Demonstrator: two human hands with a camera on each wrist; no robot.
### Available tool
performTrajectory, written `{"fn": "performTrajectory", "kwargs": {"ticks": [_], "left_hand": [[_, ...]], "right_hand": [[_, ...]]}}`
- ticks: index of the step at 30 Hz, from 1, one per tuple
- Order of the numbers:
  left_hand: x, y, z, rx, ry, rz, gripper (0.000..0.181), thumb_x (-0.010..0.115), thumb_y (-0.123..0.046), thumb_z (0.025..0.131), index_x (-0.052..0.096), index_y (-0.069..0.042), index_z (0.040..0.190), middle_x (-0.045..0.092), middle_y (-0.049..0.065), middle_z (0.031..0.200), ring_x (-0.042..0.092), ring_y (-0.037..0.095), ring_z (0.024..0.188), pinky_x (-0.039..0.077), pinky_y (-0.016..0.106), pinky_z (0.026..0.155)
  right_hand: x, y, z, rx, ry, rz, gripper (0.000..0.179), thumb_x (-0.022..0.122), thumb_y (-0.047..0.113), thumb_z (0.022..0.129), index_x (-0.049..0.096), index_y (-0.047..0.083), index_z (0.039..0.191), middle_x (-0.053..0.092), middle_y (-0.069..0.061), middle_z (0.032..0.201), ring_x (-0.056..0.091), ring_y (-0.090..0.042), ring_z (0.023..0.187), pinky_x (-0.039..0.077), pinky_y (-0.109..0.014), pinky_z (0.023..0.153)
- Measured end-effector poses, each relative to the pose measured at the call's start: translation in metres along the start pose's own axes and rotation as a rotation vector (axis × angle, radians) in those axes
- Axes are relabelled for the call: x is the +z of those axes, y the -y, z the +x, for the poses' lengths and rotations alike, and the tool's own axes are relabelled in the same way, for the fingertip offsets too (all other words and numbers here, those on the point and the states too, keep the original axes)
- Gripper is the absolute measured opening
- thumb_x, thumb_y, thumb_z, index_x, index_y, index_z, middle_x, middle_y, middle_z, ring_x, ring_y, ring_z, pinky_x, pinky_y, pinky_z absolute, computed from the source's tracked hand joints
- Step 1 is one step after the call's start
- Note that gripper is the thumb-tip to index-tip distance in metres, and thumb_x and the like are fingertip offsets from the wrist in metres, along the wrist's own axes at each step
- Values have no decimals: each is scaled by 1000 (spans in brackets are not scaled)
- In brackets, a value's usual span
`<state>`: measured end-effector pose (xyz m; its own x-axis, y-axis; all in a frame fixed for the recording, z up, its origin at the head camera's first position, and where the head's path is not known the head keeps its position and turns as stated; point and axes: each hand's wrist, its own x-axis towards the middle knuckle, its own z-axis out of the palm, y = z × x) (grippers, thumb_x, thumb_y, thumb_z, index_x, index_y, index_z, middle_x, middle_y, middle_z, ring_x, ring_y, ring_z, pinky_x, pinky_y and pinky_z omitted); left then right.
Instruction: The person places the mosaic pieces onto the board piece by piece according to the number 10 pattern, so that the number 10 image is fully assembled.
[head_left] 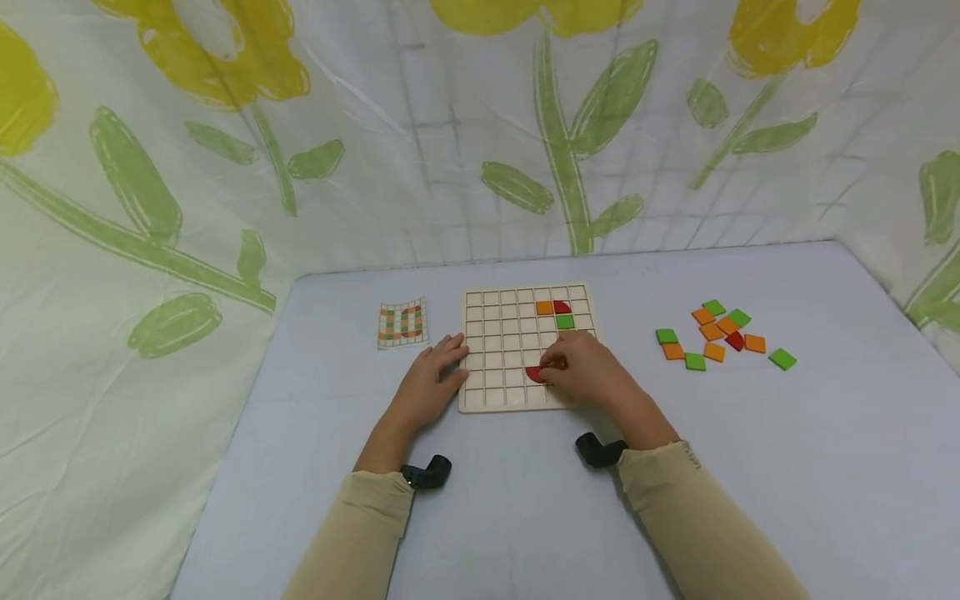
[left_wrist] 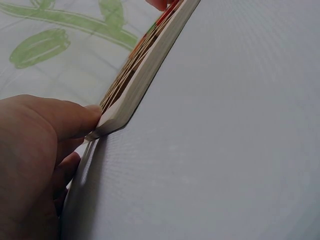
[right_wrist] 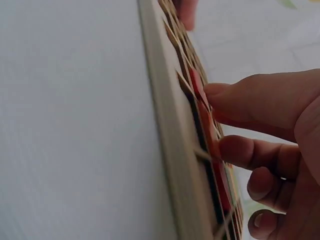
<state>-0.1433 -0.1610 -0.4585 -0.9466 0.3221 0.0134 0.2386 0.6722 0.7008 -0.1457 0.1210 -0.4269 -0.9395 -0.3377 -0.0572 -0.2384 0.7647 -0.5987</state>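
Note:
A pale wooden grid board lies on the table. My left hand rests along its left edge, thumb touching the rim near the front corner, as the left wrist view also shows. Over the board's front right part, my right hand holds an orange tile between thumb and index finger, low at a cell. Just left of it, a red quarter-round piece sits in a cell; another red piece shows beyond the fingers. Farther back are an orange square, a red quarter-round and a green square.
Left of the board lies a pattern card with coloured squares on a grid. Several loose green and orange squares and a red piece are scattered to the right. A flower-printed curtain hangs behind the table.

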Motion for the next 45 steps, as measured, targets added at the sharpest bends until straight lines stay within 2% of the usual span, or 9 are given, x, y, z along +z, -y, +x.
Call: {"fn": "performTrajectory", "kwargs": {"ticks": [3,10,17,20,24,29,36,40,45], "left_hand": [[0,-1,0,4,0,3,45,59,-25,100,53,-11,143,37,-4,157,25,16,150,12,40,126],[-1,-2,1,-5,2,5,45,59,-25,100,53,-11,142,37,-3,157,25,17,150,12,40,126],[-1,-2,0,-20,-1,4,44,59,-25,100,54,-12,142,37,-4,157,25,16,150,12,39,126],[0,-2,0,-20,-3,5,44,59,-25,100,54,-12,142,37,-5,157,25,16,150,12,39,126],[0,0,0,-18,-3,5,45,59,-25,99,54,-12,142,37,-5,157,25,16,150,12,39,126],[1,1,1,-17,1,9,45,59,-25,100,54,-13,142,36,-5,157,24,16,150,12,39,126],[1,2,1,-20,3,5,45,59,-25,100,53,-13,142,36,-6,158,24,15,150,12,39,126],[2,2,1,-25,2,1,45,59,-26,99,53,-13,142,36,-7,158,24,15,150,12,39,126],[1,2,1,-17,2,-2,45,59,-26,100,53,-13,142,36,-6,158,25,16,150,12,40,126]], "right_hand": [[-12,-13,0,86,-2,25,18,68,22,91,76,12,104,67,-4,102,57,-23,96,52,-39,84],[-51,-59,-14,315,-98,45,30,62,28,96,68,12,120,61,-12,110,51,-29,93,46,-34,70],[-71,-96,-35,463,-189,74,42,59,30,96,60,5,130,51,-24,129,49,-40,111,49,-54,90],[-73,-104,-37,464,-187,62,40,60,28,96,61,4,127,53,-24,125,50,-40,110,49,-55,90],[-72,-105,-35,452,-170,67,33,62,21,95,64,6,124,56,-21,118,51,-37,104,50,-48,83],[-70,-102,-32,439,-158,106,33,63,14,92,63,10,125,56,-19,120,51,-36,103,51,-45,82],[-68,-98,-31,357,-126,59,26,64,15,92,69,8,116,62,-17,110,54,-32,96,48,-38,75],[-65,-88,-27,325,-142,68,22,64,14,92,72,9,111,65,-15,112,56,-31,98,51,-38,78],[-54,-60,-15,250,-132,125,18,60,10,93,75,12,104,64,-11,116,56,-29,100,51,-39,81]]}}
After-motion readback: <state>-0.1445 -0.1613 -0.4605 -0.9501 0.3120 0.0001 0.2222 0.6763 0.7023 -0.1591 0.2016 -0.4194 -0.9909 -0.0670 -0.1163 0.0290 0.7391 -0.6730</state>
